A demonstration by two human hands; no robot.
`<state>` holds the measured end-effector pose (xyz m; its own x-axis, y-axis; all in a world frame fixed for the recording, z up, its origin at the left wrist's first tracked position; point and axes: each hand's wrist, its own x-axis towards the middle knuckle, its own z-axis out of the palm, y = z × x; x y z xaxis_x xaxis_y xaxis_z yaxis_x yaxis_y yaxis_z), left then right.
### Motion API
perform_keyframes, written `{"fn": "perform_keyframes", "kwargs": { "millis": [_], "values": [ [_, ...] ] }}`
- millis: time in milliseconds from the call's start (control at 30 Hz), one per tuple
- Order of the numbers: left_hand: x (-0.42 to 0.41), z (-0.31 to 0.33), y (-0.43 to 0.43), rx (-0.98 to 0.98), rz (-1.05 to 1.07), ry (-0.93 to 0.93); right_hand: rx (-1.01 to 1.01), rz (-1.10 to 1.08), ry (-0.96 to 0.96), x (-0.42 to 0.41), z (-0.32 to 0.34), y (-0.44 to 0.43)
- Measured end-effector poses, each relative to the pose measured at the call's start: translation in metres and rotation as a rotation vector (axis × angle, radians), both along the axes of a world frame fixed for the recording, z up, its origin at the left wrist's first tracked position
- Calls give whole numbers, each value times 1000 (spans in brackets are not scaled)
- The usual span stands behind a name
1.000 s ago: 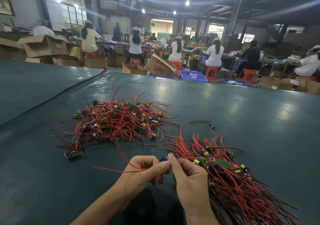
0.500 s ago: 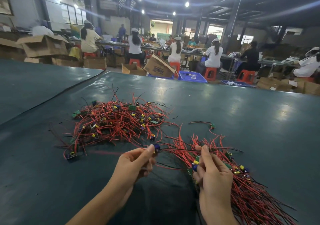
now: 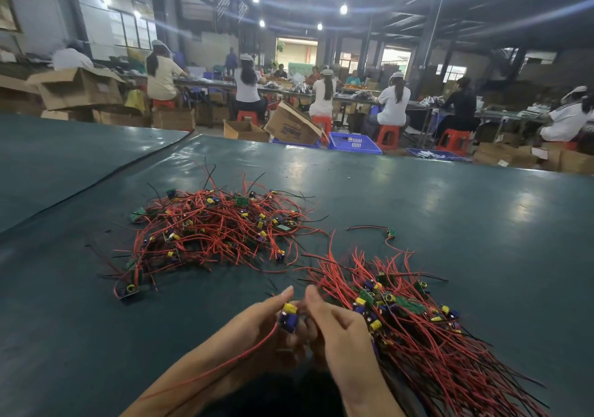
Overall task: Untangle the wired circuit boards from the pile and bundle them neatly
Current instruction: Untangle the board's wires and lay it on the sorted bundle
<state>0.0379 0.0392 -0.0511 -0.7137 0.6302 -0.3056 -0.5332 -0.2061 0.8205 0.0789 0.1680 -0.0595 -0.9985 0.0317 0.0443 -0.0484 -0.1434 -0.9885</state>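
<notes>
Beyond your hands and off to the left, the tangled pile (image 3: 212, 230) sprawls over the dark green surface (image 3: 466, 223), a knot of red and black leads with small green boards and yellow parts poking out. A lone board (image 3: 391, 232) with its own leads lies apart, farther out and to the right. Hard against your right hand, the sorted bundle (image 3: 418, 329) fans away toward the near right corner, boards gathered at the hand end and wires running roughly in line. Some of its red leads reach up just beyond your fingertips, crowding that side. Past the far edge of the surface stand a blue crate (image 3: 353, 142), a tipped cardboard box (image 3: 291, 125) and people seated on red stools (image 3: 387, 135) at long benches.

Now the hands, close together in front of you. Your left hand (image 3: 257, 329) is curled round one circuit board (image 3: 288, 318), its blue body and yellow cap showing at the fingers, thumb raised above it. A red wire (image 3: 231, 357) trails from that board back along your left forearm. Your right hand (image 3: 340, 329) comes in from the bundle side, fingers bent, thumb tip up just beside the left thumb. Its lower fingers blur right at the board, so whether it truly pinches the board or a lead there, you cannot tell.
</notes>
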Motion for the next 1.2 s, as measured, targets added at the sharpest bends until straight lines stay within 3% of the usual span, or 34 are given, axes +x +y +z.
{"fn": "perform_keyframes", "kwargs": {
  "millis": [100,300,400,467,633,800,967,1200],
  "values": [
    [-1,0,-3,33,12,-19,37,-45,-1,-1,-2,-2],
    [1,-11,-5,-9,59,7,-115,-238,-28,-3,2,1],
    [10,-11,-5,-16,67,160,-192,-299,-30,-1,6,2],
    [14,-14,-4,-68,66,304,-205,-285,-23,0,9,2],
    [18,-11,1,-107,206,444,-127,-170,29,3,10,1],
    [16,-9,3,-59,359,412,-160,-184,-23,2,6,0],
    [16,-9,1,-94,335,466,-234,-209,-30,3,10,0],
    [14,-13,0,-139,297,552,26,-85,84,6,8,-4]
  ]
}}
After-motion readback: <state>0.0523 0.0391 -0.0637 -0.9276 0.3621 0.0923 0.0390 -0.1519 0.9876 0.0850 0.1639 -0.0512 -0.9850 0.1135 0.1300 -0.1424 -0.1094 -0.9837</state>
